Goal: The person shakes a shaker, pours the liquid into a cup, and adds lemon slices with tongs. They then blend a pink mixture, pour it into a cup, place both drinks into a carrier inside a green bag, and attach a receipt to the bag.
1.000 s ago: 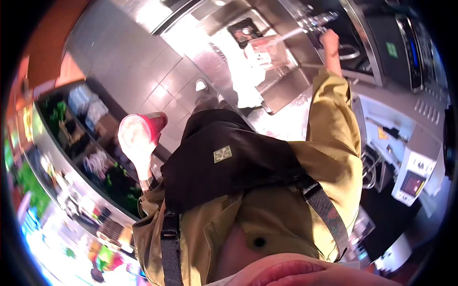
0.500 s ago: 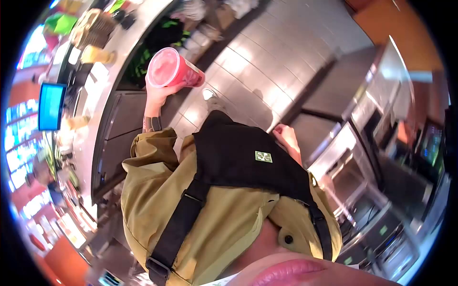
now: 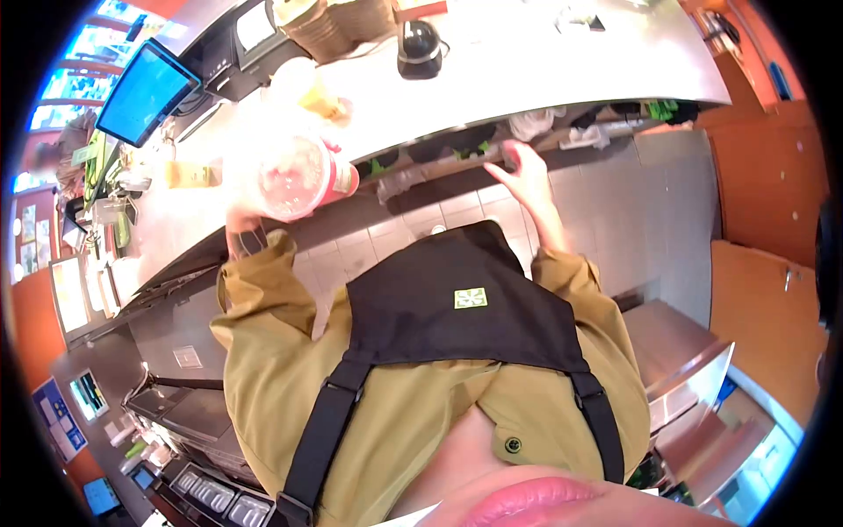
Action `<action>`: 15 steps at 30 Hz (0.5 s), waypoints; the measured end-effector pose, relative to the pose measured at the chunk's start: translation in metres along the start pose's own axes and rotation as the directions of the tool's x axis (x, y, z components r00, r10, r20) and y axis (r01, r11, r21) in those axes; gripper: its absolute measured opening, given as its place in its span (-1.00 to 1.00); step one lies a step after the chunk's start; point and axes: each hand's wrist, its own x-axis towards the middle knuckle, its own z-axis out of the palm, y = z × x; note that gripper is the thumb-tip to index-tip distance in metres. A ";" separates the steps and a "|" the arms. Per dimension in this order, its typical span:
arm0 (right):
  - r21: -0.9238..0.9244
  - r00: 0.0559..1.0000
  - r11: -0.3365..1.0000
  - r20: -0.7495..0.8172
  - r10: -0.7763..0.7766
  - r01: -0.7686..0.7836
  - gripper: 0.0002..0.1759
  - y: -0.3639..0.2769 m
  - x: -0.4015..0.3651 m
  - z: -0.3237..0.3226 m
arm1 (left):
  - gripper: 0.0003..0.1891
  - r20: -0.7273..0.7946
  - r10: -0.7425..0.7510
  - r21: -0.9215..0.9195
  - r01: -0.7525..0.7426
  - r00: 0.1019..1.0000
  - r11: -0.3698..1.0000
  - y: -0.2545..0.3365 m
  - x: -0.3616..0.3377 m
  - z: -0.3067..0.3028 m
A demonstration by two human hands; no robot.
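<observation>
In my left hand [image 3: 239,215], washed out by glare, is a clear plastic cup [image 3: 344,178] of pink drink, held above the counter's near edge. The cup leans so that its round top faces me. My right hand [image 3: 529,184] reaches forward to the shelf under the counter, thumb and fingers apart, with nothing visible in it. Just beyond its fingertips lies a white plastic-wrapped bundle [image 3: 534,125] on that shelf.
The bright counter [image 3: 500,66] runs across in front of me. On it stand a touchscreen [image 3: 147,92], a black scanner-like device [image 3: 420,48] and stacked cardboard carriers [image 3: 360,19]. An orange cabinet [image 3: 762,303] stands at the right. Behind me on the left are metal trays [image 3: 204,490].
My body has turned so the counter now lies in front. The cup has come over the counter edge. My right hand has risen from my side toward the under-counter shelf, its fingers spreading.
</observation>
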 end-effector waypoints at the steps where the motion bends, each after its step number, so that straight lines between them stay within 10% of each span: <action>1: -0.038 0.996 0.998 -0.079 -0.042 0.039 -0.40 -0.013 0.047 0.013 | -0.11 -0.047 -0.019 0.007 0.019 0.999 1.000 -0.007 0.004 -0.006; 2: 0.153 0.974 0.984 0.220 0.055 -0.090 -0.34 -0.049 0.099 0.002 | -0.12 -0.100 -0.042 0.016 0.043 0.994 0.999 -0.016 0.009 -0.011; 6: 0.171 0.770 0.984 0.633 -0.074 -0.046 -0.19 -0.016 0.225 0.103 | -0.16 -0.367 -0.140 -0.010 0.147 0.920 0.989 -0.042 0.026 0.007; 9: 0.397 0.625 0.918 0.713 -0.318 0.013 -0.12 -0.039 0.261 0.090 | -0.11 -0.533 -0.442 -0.228 0.380 0.722 0.896 -0.047 0.041 0.010; 15: 0.703 0.420 0.655 0.525 -0.740 0.277 -0.05 -0.056 0.277 0.056 | -0.24 -0.609 -0.186 0.044 0.267 0.771 0.963 -0.083 0.100 0.020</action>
